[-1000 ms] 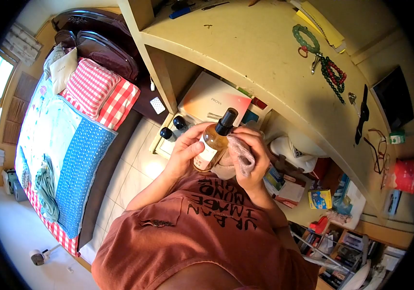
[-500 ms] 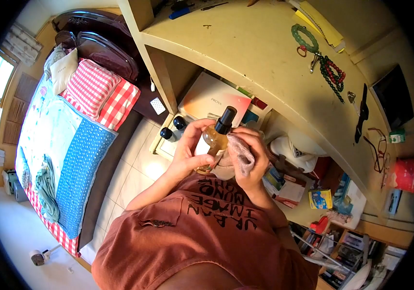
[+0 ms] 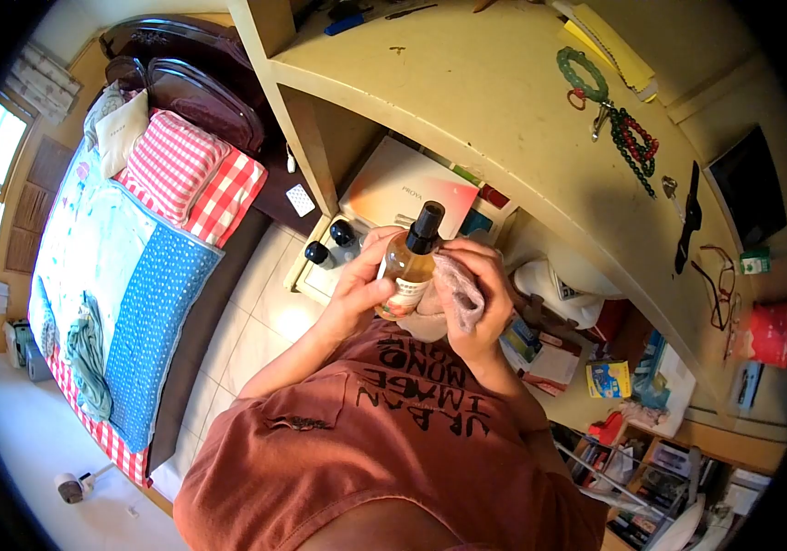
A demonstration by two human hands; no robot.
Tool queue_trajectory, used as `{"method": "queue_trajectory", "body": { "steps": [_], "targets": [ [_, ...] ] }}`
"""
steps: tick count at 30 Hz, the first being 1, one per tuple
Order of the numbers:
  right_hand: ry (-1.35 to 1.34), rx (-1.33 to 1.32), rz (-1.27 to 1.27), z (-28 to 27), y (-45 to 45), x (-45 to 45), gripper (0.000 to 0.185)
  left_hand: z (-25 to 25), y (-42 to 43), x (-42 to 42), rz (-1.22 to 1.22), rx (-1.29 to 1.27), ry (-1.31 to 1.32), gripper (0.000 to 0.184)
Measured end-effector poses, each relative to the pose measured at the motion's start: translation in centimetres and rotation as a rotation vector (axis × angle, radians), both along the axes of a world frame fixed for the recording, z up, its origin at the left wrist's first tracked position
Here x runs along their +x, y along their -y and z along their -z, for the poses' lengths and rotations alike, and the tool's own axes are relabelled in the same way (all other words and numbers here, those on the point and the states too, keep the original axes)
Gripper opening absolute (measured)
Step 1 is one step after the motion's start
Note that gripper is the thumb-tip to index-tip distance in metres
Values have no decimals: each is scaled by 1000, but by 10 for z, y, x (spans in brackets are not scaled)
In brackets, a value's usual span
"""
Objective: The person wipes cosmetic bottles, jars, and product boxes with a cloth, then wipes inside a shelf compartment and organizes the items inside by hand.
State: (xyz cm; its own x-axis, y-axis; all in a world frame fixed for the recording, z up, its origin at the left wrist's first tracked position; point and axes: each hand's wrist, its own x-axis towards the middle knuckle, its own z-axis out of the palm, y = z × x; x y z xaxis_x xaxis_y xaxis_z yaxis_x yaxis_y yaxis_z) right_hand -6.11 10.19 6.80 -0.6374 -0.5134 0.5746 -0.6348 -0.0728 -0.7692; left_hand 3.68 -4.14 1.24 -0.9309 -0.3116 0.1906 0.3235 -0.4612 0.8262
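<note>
My left hand (image 3: 359, 292) is closed around the side of a clear bottle (image 3: 405, 271) with amber liquid, a black cap and a printed label. The bottle stands nearly upright in front of my chest, its cap tilted slightly to the right. In my right hand (image 3: 483, 296) is a crumpled greyish-pink cloth (image 3: 458, 292), pressed against the bottle's right side. Some of my right fingertips are hidden behind the bottle and cloth. Just beyond my left hand, two black-capped bottles (image 3: 343, 233) stand in an open drawer (image 3: 306, 283) beside a pale PROYA box (image 3: 409, 188).
A yellowish desk (image 3: 467, 101) arches over the drawer, bearing bead bracelets (image 3: 583, 73), glasses (image 3: 717, 285) and a red container (image 3: 765, 331). To the left is a bed (image 3: 90, 248) with checked pillows. Several books and boxes lie at lower right, including a yellow box (image 3: 608, 378).
The bottle has turned in my left hand, so more of its printed label now faces me. My left thumb has shifted slightly; the cloth stays in my right hand.
</note>
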Motion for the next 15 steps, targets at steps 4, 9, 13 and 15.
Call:
{"method": "queue_trajectory", "body": {
  "steps": [4, 9, 13, 15],
  "targets": [
    [-36, 17, -15, 0, 1, 0, 26, -1, 3, 3, -20, -261, 83, 75],
    [17, -2, -23, -1, 3, 1, 26, -17, -1, 0, -22, -127, 51, 76],
    [6, 9, 7, 5, 6, 1, 30, -1, -3, 0, 0, 111, 83, 80],
    [9, 22, 2, 9, 9, 6, 36, -4, -5, 0, -15, 151, 109, 85]
  ]
}}
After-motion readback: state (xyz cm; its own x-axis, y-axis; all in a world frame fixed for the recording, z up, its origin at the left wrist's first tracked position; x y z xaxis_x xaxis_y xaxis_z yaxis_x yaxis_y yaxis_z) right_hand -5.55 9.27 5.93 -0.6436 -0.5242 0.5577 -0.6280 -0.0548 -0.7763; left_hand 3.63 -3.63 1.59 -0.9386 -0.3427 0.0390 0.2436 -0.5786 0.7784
